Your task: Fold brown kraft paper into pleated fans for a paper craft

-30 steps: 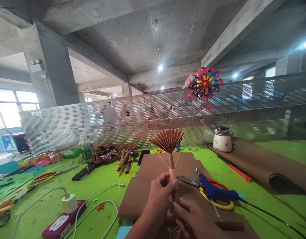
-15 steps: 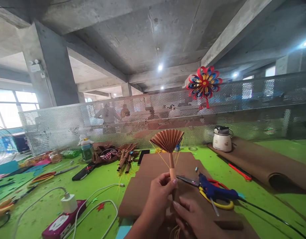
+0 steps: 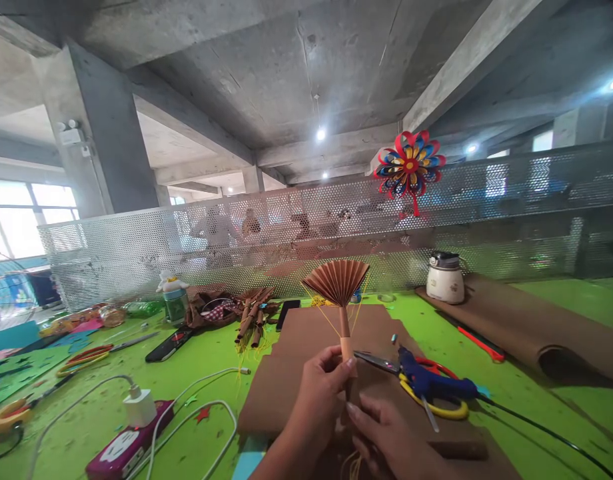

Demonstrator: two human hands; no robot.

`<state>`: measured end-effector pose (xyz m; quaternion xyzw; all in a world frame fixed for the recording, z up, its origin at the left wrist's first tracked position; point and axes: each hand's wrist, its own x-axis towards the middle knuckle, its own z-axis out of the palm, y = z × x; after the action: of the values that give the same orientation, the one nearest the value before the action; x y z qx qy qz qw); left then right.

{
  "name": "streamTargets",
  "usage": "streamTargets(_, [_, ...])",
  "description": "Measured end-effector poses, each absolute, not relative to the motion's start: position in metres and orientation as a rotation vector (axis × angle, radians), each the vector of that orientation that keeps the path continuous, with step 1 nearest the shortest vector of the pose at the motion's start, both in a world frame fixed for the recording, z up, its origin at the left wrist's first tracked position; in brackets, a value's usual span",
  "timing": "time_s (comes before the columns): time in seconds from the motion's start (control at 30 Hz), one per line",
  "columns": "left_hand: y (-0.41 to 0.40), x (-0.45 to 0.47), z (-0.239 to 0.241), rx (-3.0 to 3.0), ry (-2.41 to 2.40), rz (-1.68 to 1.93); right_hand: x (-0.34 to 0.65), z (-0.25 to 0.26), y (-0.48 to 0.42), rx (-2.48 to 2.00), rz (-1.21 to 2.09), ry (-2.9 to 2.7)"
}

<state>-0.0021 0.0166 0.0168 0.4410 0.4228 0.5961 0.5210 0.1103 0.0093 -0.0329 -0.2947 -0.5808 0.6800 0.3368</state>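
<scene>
A pleated brown paper fan (image 3: 336, 281) stands upright in front of me, spread at the top of a rolled paper stick, with yellow threads running from its corners down the sides. My left hand (image 3: 322, 383) is closed around the stick, just below a lighter paper band. Lower down, my right hand (image 3: 379, 430) pinches the stick's bottom part between thumb and fingers. Loose yellow thread hangs below the hands. Under them lie brown paper sheets (image 3: 271, 387). To the right, a blue glue gun (image 3: 426, 380) rests over scissors (image 3: 381, 362) with red and yellow handles.
A rolled brown paper sheet (image 3: 516, 320) and a white jar (image 3: 445, 279) are at right, near a red cutter (image 3: 481, 345). At left lie a purple power strip (image 3: 129, 443) with a white cable, a phone (image 3: 169, 344) and scissors. A perforated metal screen (image 3: 121, 257) stands behind.
Almost nothing differs. The fan and both hands hold nearly the same place, and the view has shifted very slightly.
</scene>
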Motion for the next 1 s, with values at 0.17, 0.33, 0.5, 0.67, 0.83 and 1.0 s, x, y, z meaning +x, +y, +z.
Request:
streamTargets(0.17, [0.019, -0.003, 0.015, 1.083, 1.035, 1.431, 0.107, -0.043, 0.014, -0.701, 1.752, -1.488])
streamTargets(0.33, [0.019, -0.002, 0.015, 1.088, 1.047, 1.408, 0.108, -0.046, 0.014, -0.713, 1.755, -1.512])
streamTargets(0.5, [0.021, -0.004, 0.011, 1.106, 1.037, 1.407, 0.109, -0.045, 0.013, -0.734, 1.759, -1.498])
streamTargets(0.67, [0.02, -0.004, 0.012, 1.12, 1.044, 1.419, 0.108, -0.051, 0.015, -0.706, 1.765, -1.466])
streamTargets(0.83, [0.018, -0.003, 0.014, 1.106, 1.049, 1.408, 0.108, -0.05, 0.016, -0.72, 1.767, -1.505])
streamTargets(1.0, [0.022, -0.005, 0.01, 1.104, 1.05, 1.381, 0.109, -0.044, 0.016, -0.729, 1.806, -1.49])
